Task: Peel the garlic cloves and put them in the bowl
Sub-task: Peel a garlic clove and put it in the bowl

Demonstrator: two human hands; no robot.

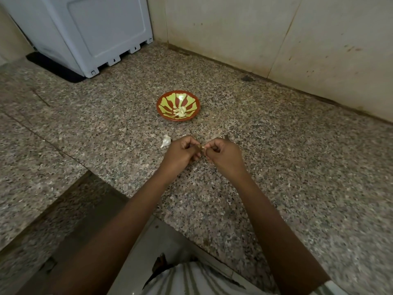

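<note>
A red bowl with a yellow-green pattern (168, 104) stands on the granite counter, with several peeled garlic cloves (180, 112) lying in it. Nearer to me, my left hand (180, 153) and my right hand (223, 155) meet over the counter and together pinch a small garlic clove (203, 148) between their fingertips; most of it is hidden by the fingers. An unpeeled garlic piece (165, 141) lies on the counter just left of my left hand.
A white appliance (95, 28) on a dark mat stands at the back left. A tiled wall (276, 35) runs along the back and right. The granite counter (297, 167) has a stepped front edge at the lower left.
</note>
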